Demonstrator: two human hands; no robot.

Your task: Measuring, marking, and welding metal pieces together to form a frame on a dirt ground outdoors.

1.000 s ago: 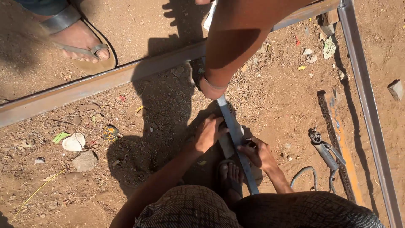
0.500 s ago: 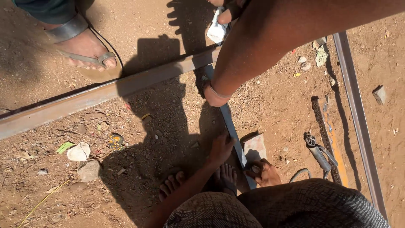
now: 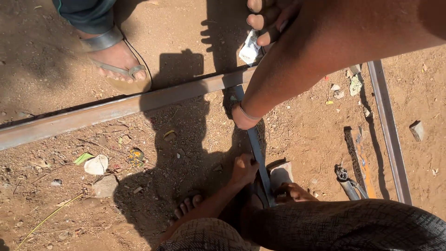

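Where the checked cloth of the person's bent knees (image 3: pixel 325 227) fills the bottom edge and bare toes (image 3: pixel 186 204) peek out on the dirt, both own hands reach down to a narrow steel strip (image 3: pixel 257 151) lying on the ground. The left hand (image 3: pixel 244 169) sits against the strip's left edge with its fingers curled onto the metal, holding it down. The right hand (image 3: pixel 290 191) lies just to the right of the strip's near end, beside a pale flat stone (image 3: pixel 281 174); shadow hides its fingers, so I cannot tell whether it grips anything. A metal hand tool (image 3: pixel 348 185) lies near it on the soil. Farther up, a co-worker's hand (image 3: pixel 242 117), a thin band at the wrist, presses on the same strip, the forearm coming in large from the upper right. Beyond it the strip meets a long steel bar (image 3: pixel 116 109) crossing the ground at a slant, and a second steel bar (image 3: pixel 388 135) runs up the right side. At the top a co-worker's other hand (image 3: pixel 262 21) pinches a small white scrap (image 3: pixel 249 49), and a sandalled foot (image 3: pixel 118 62) stands just past the long bar.
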